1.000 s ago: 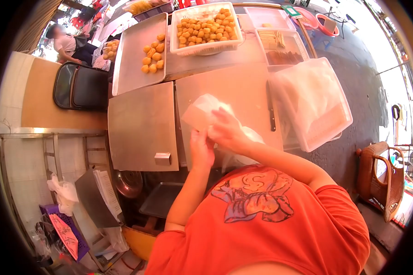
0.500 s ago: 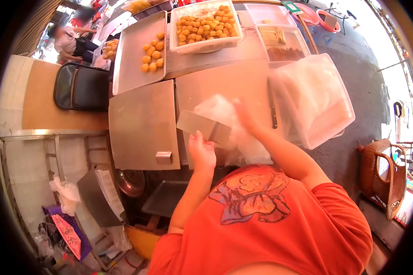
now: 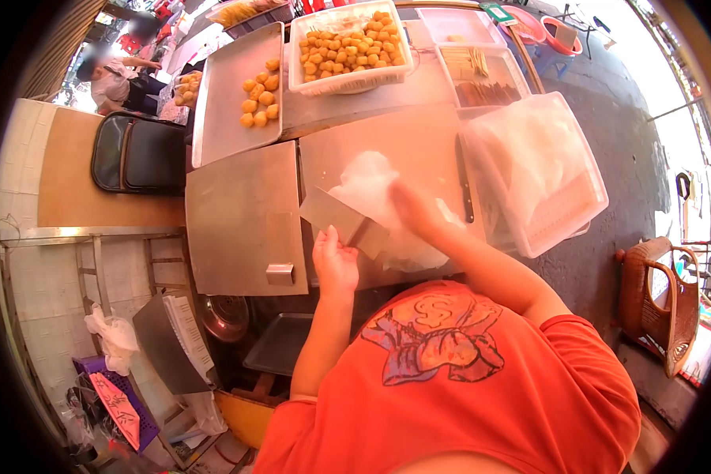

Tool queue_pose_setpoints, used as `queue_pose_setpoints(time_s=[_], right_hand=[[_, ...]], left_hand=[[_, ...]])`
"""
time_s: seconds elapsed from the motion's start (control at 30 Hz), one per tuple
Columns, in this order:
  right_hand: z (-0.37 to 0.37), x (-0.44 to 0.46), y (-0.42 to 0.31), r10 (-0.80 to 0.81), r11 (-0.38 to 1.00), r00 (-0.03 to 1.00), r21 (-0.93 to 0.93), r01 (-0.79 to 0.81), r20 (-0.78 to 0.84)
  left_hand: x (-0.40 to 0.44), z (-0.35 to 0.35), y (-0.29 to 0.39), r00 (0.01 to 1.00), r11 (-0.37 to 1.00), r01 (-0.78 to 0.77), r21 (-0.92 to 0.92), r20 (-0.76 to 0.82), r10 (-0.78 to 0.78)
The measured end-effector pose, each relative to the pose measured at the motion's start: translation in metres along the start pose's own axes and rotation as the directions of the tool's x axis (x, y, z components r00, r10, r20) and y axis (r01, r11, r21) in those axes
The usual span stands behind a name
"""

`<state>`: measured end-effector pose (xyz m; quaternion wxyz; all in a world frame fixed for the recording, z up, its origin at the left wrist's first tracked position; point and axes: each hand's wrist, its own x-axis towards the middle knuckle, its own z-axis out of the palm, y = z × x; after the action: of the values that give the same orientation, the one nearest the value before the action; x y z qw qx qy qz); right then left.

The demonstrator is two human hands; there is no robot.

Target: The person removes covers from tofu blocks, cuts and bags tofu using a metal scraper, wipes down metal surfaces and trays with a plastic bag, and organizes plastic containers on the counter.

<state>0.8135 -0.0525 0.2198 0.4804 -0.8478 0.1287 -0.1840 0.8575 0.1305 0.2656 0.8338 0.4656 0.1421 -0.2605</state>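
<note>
In the head camera's view, a person's left hand (image 3: 336, 265) holds a flat metal piece (image 3: 336, 214) over the desk (image 3: 403, 142), its grip closed on the near edge. The right hand (image 3: 413, 212) blurs beside a soft white heap (image 3: 365, 182); its grip cannot be told. A knife (image 3: 466, 189) lies to the right; golden balls (image 3: 354, 52) sit beyond.

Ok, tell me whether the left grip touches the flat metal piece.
Touching. The head view shows the left grip holding the flat metal piece by its near edge.
</note>
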Motion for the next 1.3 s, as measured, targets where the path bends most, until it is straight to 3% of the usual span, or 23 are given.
queue_pose_setpoints(time_s=[0.03, 0.13, 0.17, 0.2, 0.23, 0.3, 0.33, 0.4, 0.5, 0.57, 0.63, 0.7, 0.77, 0.8, 0.83, 0.9, 0.93, 1.03, 1.07, 1.13, 1.2, 1.3], right_hand=[[0.000, 0.003, 0.010, -0.002, 0.995, 0.991, 0.094, 0.014, -0.132], [-0.028, 0.013, -0.044, 0.082, 0.976, 0.978, 0.214, -0.039, -0.193], [-0.024, 0.014, -0.047, 0.032, 0.960, 0.993, 0.279, 0.002, -0.117], [-0.020, 0.014, -0.055, -0.033, 0.977, 0.997, 0.208, 0.046, -0.065], [-0.013, 0.013, -0.053, -0.239, 0.966, 0.971, 0.106, 0.235, 0.020], [0.000, 0.006, -0.071, -0.418, 0.908, 0.908, -0.009, 0.418, 0.040], [0.003, 0.001, -0.071, -0.330, 0.944, 0.942, 0.027, 0.329, 0.064], [0.008, -0.003, -0.068, -0.154, 0.985, 0.981, 0.095, 0.143, 0.119], [0.004, -0.011, -0.071, -0.131, 0.991, 0.979, 0.047, 0.125, 0.158], [0.023, -0.015, -0.050, -0.230, 0.970, 0.962, -0.047, 0.239, 0.149], [0.027, -0.012, -0.044, -0.139, 0.983, 0.975, -0.094, 0.157, 0.174], [0.020, -0.002, -0.048, 0.154, 0.986, 0.961, -0.105, -0.133, 0.228], [0.028, -0.001, -0.016, 0.173, 0.985, 0.985, 0.002, -0.173, 0.022], [0.017, 0.003, -0.006, 0.286, 0.956, 0.943, 0.023, -0.294, 0.169], [0.017, 0.000, 0.006, 0.234, 0.971, 0.958, 0.012, -0.240, 0.168], [0.015, -0.008, 0.024, 0.136, 0.991, 0.974, -0.022, -0.134, 0.181], [0.012, -0.013, 0.020, 0.217, 0.974, 0.936, -0.122, -0.189, 0.278], [0.004, -0.015, 0.028, 0.066, 0.978, 0.997, 0.200, -0.059, -0.028], [-0.014, -0.014, 0.020, 0.102, 0.987, 0.977, 0.143, -0.076, -0.187], [-0.041, -0.016, 0.039, 0.299, 0.949, 0.883, 0.207, -0.237, -0.363], [-0.064, -0.020, 0.071, 0.385, 0.922, 0.821, 0.138, -0.361, -0.421], [-0.078, -0.041, 0.085, 0.444, 0.783, 0.811, -0.276, -0.558, -0.381]], left_hand=[[0.000, 0.005, 0.005, 1.000, 1.000, -0.015, 0.010, 0.009, 0.015], [-0.005, 0.015, 0.012, 0.999, 0.998, -0.036, 0.060, 0.039, 0.034], [-0.001, 0.011, 0.009, 0.997, 0.995, -0.033, 0.090, 0.069, 0.027], [0.002, 0.009, 0.005, 0.995, 0.992, -0.030, 0.121, 0.102, 0.017], [0.003, 0.007, 0.000, 0.991, 0.996, -0.015, 0.093, 0.133, 0.002], [-0.001, 0.013, -0.008, 0.980, 0.999, 0.016, 0.040, 0.199, -0.024], [-0.006, 0.024, -0.010, 0.996, 1.000, -0.005, 0.018, 0.091, 0.003], [-0.016, 0.029, -0.011, 0.999, 1.000, 0.025, -0.009, 0.048, -0.024], [-0.022, 0.024, -0.019, 1.000, 1.000, 0.011, -0.010, -0.015, -0.011], [-0.021, 0.027, -0.023, 0.998, 1.000, -0.003, -0.010, -0.066, 0.002], [-0.023, 0.029, -0.023, 0.990, 1.000, 0.015, -0.009, -0.141, -0.016], [-0.018, 0.011, -0.033, 0.997, 0.992, -0.025, 0.123, -0.071, 0.034], [-0.015, 0.004, -0.032, 0.990, 0.970, -0.094, 0.223, -0.080, 0.114], [-0.015, 0.011, -0.022, 0.977, 0.956, -0.139, 0.257, -0.121, 0.175], [-0.015, 0.017, -0.013, 0.960, 0.941, -0.177, 0.289, -0.160, 0.230], [-0.011, 0.023, 0.004, 0.944, 0.920, -0.293, 0.259, -0.070, 0.321], [-0.008, 0.021, 0.008, 0.960, 0.950, -0.266, 0.164, -0.043, 0.276], [0.005, 0.015, 0.002, 0.983, 0.966, -0.184, 0.183, 0.044, 0.179], [0.009, 0.010, -0.007, 0.986, 0.961, -0.165, 0.222, 0.051, 0.158], [0.006, 0.020, -0.022, 0.991, 0.962, -0.102, 0.254, 0.111, 0.076], [0.011, 0.021, -0.044, 0.982, 0.968, -0.047, 0.248, 0.189, 0.000], [0.036, -0.003, -0.085, 0.990, 0.838, -0.066, 0.542, 0.139, -0.012]])
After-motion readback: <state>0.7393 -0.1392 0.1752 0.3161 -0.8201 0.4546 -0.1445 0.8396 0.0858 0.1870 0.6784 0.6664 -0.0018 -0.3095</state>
